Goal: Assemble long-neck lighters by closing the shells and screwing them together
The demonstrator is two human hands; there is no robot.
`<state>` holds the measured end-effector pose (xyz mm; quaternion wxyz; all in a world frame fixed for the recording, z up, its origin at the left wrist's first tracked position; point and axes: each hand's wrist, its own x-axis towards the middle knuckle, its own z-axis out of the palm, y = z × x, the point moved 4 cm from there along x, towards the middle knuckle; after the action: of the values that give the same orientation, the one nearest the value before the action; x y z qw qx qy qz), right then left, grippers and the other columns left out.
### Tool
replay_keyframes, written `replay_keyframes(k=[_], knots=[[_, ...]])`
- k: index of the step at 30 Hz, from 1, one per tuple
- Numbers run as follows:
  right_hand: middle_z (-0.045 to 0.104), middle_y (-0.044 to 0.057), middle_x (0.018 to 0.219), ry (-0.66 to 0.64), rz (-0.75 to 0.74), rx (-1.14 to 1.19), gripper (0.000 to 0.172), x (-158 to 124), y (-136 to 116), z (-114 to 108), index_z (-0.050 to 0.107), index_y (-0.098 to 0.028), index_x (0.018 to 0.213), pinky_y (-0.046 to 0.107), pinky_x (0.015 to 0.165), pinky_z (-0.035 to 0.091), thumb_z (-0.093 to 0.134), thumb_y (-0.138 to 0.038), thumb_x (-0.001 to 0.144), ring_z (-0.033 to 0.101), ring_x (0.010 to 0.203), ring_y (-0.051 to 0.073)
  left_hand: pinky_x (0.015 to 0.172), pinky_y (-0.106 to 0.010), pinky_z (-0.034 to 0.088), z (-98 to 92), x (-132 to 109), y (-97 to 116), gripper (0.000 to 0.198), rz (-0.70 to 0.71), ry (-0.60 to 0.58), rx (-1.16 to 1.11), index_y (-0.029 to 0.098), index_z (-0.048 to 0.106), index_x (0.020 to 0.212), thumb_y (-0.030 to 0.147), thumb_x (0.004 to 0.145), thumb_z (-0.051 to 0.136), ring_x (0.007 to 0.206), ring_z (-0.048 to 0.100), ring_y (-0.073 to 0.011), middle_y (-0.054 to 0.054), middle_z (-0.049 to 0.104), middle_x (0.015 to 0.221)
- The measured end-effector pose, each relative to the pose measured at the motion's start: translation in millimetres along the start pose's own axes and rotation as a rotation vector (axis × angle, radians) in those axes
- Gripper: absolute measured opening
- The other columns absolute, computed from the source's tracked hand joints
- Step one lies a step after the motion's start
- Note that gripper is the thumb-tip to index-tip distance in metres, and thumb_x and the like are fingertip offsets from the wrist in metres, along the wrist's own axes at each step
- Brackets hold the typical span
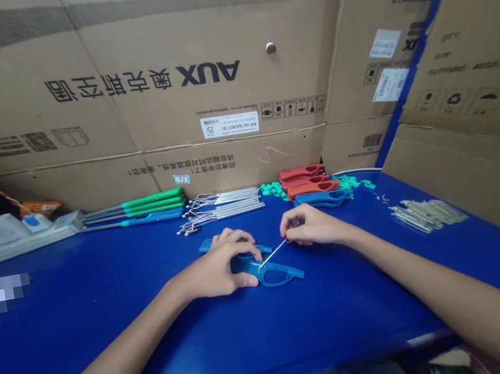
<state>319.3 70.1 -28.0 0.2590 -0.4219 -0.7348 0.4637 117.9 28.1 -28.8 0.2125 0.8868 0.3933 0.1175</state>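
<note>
My left hand (224, 262) grips a blue plastic lighter handle shell (281, 275) flat against the table, thumb at its near edge and fingers curled over it. Another blue shell piece (265, 249) lies just behind, partly covered by my fingers. Between the fingertips of my right hand (310, 226) is a thin pale stick (272, 253), with a dark red bit showing where I pinch it. It slants down to the left, and its tip meets the blue shell near my left fingers. What happens inside the shell is too small to make out.
Long green lighters (156, 201), metal tubes with wires (237, 196), red handles (302, 172) and small green caps (274, 190) line the table's back. Clear-looking strips (429, 213) lie right. A power strip (17, 241) sits at left; cardboard (146, 121) walls the back.
</note>
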Motion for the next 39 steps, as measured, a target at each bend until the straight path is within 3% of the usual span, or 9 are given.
replay_keyframes(k=[10, 24, 39], knots=[[0.055, -0.003, 0.054, 0.019, -0.016, 0.035, 0.008, 2.6, 3.1, 0.6, 0.057, -0.016, 0.058, 0.017, 0.039, 0.033, 0.063, -0.022, 0.059, 0.044, 0.043, 0.005, 0.102, -0.051, 0.026, -0.5, 3.3, 4.2, 0.03, -0.026, -0.028, -0.018, 0.029, 0.066, 0.097, 0.025, 0.07, 0.078, 0.116, 0.04, -0.0295, -0.002, 0.052, 0.126], [0.059, -0.002, 0.056, 0.005, 0.019, 0.087, 0.007, 4.4, 8.7, 0.9, 0.057, -0.015, 0.061, 0.016, 0.039, 0.034, 0.061, -0.021, 0.06, 0.045, 0.044, 0.006, 0.103, -0.051, 0.026, 0.4, 2.2, 4.2, 0.032, 0.002, -0.036, 0.016, 0.03, 0.064, 0.1, 0.024, 0.071, 0.077, 0.117, 0.04, -0.0287, -0.002, 0.051, 0.126], [0.056, -0.005, 0.048, -0.042, -0.011, 0.132, 0.009, 12.3, 9.3, 4.0, 0.054, -0.016, 0.055, 0.017, 0.033, 0.03, 0.061, -0.021, 0.056, 0.041, 0.033, 0.005, 0.103, -0.051, 0.025, 0.4, 4.2, 6.4, 0.032, -0.013, -0.04, -0.013, 0.029, 0.065, 0.096, 0.019, 0.068, 0.077, 0.116, 0.04, -0.0286, -0.002, 0.052, 0.123]])
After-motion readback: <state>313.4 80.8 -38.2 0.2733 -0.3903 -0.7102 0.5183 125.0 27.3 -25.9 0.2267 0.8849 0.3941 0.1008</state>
